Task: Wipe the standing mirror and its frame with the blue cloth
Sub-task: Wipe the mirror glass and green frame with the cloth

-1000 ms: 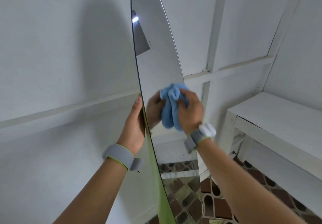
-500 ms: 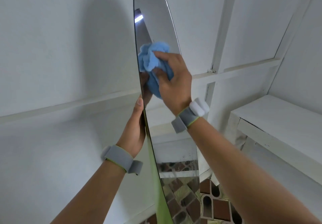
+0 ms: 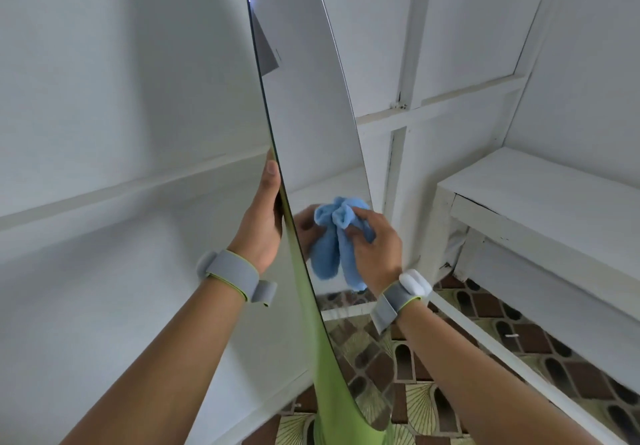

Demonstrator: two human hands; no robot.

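Observation:
The tall, narrow standing mirror [image 3: 304, 105] runs from the top of the view down to the floor, seen at a steep angle, with a thin dark edge and a green frame [image 3: 327, 385] low down. My left hand [image 3: 261, 223] grips the mirror's left edge at mid height, thumb pointing up along it. My right hand [image 3: 375, 247] presses the bunched blue cloth [image 3: 332, 247] against the glass just right of my left hand. Both the cloth and my right hand are reflected in the glass.
White panelled walls [image 3: 121, 98] stand close behind and to the left. A white bench or shelf [image 3: 540, 195] juts out at the right. The floor [image 3: 519, 337] has brown and patterned tiles.
My right hand has swept the cloth down the glass from the upper part to mid height, level with my left hand. My left hand has kept its grip on the edge.

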